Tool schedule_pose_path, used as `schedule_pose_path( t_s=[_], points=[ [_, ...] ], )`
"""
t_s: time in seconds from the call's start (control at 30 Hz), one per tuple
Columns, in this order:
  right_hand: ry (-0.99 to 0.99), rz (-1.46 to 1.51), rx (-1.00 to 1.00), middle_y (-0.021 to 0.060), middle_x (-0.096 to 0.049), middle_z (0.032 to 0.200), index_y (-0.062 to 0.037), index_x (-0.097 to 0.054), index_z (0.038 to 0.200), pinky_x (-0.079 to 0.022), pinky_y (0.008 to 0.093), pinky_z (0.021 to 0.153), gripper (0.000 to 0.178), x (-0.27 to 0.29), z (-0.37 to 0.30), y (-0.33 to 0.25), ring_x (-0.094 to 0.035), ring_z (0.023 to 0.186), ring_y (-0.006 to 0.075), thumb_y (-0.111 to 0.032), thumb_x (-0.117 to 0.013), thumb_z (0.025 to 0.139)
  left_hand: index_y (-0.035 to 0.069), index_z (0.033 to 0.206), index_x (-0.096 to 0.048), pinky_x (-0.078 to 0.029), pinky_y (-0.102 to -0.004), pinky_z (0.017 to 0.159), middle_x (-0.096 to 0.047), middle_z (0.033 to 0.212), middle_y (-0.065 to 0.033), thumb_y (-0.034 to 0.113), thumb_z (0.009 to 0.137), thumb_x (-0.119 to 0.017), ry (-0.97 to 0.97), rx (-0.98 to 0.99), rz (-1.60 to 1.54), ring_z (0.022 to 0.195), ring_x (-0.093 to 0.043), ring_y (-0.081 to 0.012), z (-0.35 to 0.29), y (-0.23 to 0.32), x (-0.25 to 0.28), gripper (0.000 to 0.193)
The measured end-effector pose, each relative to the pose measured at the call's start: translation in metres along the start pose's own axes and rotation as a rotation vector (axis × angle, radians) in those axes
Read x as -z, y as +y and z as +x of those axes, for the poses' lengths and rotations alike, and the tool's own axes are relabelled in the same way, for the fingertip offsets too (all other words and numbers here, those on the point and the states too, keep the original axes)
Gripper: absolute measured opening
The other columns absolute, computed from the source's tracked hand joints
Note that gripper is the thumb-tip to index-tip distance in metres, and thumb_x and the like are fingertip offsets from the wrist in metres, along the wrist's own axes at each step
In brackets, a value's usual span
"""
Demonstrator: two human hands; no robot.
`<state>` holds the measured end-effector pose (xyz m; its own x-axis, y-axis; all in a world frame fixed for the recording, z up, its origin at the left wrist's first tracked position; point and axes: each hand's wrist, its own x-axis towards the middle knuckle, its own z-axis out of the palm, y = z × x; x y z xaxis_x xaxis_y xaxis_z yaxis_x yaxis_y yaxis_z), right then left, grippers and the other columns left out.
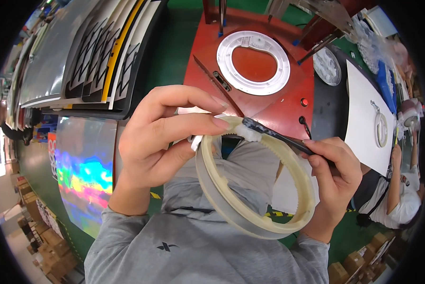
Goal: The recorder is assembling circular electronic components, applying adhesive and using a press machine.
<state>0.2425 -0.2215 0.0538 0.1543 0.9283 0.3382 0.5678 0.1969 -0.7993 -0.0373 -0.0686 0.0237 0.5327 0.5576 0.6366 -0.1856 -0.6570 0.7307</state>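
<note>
A cream plastic ring with fine teeth along its inner edge and a grey outer band is held up in front of my torso. My left hand pinches its upper left rim between thumb and fingers, beside a small white tab. In my right hand is a slim black brush-like stick, gripped near its right end. Its other end touches the top of the ring, at a lump of white paste. The stick's very tip is covered by the paste.
Ahead, a white ring-shaped part lies on a red worktable with a red button. To the right are a tub of white paste, a white sheet and another person. A sheet-filled rack stands left.
</note>
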Motion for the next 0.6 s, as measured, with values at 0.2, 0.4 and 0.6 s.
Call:
schedule_pose_path(
  t_s=[0.2,0.4,0.6],
  points=[
    [-0.031,-0.091,0.124,0.0142,-0.076,0.092,0.0044,-0.078,0.105,-0.053,0.0315,0.068,0.028,-0.007,0.010,-0.006,-0.070,0.078,0.0235,0.010,-0.081,0.077,-0.008,0.112,-0.077,-0.060,-0.0344,0.089,-0.063,0.127,-0.0221,-0.017,0.073,-0.061,0.000,0.035,0.014,0.105,-0.073,-0.0290,-0.006,0.001,0.006,0.043],
    [-0.047,-0.403,0.174,0.0160,-0.074,0.091,0.0047,-0.077,0.105,-0.054,0.0316,0.065,0.035,0.012,0.004,-0.039,-0.071,0.077,0.0257,0.008,-0.084,0.070,-0.008,0.107,-0.076,-0.062,-0.0355,0.087,-0.069,0.121,-0.0249,-0.017,0.072,-0.060,0.068,-0.001,-0.021,0.102,-0.075,-0.0310,-0.008,0.000,0.008,0.039],
    [-0.274,-0.670,0.054,0.0114,-0.066,0.081,0.0031,-0.076,0.099,-0.049,0.0603,0.105,0.033,0.036,0.009,-0.084,-0.067,0.075,0.0302,0.006,-0.078,0.066,-0.007,0.107,-0.075,-0.063,-0.0394,0.086,-0.077,0.111,-0.0230,-0.014,0.071,-0.065,-0.152,-0.067,0.210,0.099,-0.076,-0.0328,0.005,0.014,0.011,0.038]
  ],
)
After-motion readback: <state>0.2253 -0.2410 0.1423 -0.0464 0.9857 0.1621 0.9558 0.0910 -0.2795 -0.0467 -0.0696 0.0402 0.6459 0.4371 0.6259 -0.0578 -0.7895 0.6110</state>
